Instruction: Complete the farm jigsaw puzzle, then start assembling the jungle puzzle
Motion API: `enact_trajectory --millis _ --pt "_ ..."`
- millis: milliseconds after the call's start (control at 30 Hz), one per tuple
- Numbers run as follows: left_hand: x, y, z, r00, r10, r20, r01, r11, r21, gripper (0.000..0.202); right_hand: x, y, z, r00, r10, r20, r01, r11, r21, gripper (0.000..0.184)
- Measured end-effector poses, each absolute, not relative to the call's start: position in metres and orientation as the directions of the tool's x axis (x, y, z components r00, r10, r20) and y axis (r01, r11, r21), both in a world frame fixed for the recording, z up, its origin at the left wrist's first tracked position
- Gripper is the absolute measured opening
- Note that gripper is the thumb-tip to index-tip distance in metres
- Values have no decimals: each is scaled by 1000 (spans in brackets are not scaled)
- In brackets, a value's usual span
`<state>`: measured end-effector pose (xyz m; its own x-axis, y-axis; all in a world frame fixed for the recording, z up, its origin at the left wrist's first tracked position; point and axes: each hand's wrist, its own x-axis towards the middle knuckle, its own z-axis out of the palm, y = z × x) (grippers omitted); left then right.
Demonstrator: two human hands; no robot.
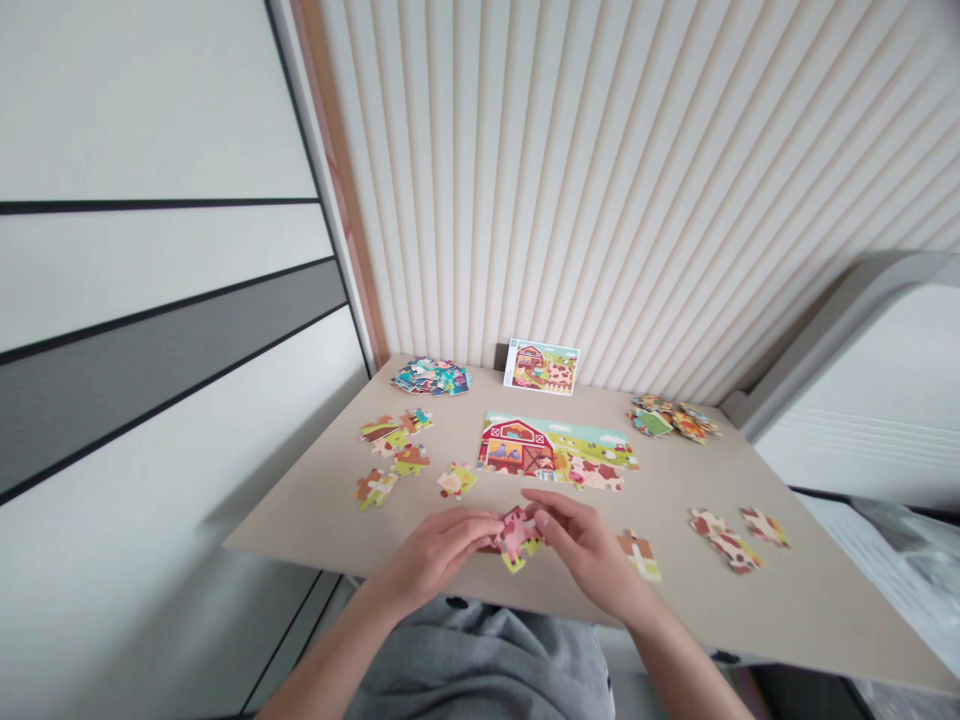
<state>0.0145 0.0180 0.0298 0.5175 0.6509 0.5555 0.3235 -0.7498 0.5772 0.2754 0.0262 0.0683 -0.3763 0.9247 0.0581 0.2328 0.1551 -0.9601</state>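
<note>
Both of my hands meet at the near edge of a beige table (787,600). My left hand (435,550) and my right hand (585,545) pinch a pink, red and yellow puzzle piece (517,538) between their fingertips, just above the tabletop. Beyond it lies a partly joined farm puzzle (555,450) with a red barn and a spotted cow. A reference picture card (541,366) leans against the ribbed wall behind it.
Loose pieces lie left of the puzzle (394,450) and one near it (457,480). A bluish pile (431,377) sits at the back left, another pile (671,418) at the back right. More pieces lie at right (731,538) and beside my right hand (641,555).
</note>
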Motion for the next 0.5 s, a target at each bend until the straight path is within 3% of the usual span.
enact_trajectory --millis 100,267,500 --pt "14 25 31 544 667 509 381 -737 558 36 263 36 60 -407 913 40 162 116 -980 48" --pt "7 29 27 383 769 511 641 -620 453 34 270 50 44 -269 961 57 219 118 -969 51" --pt "8 23 34 471 771 428 677 -627 386 21 287 46 32 -169 986 7 376 71 -924 43"
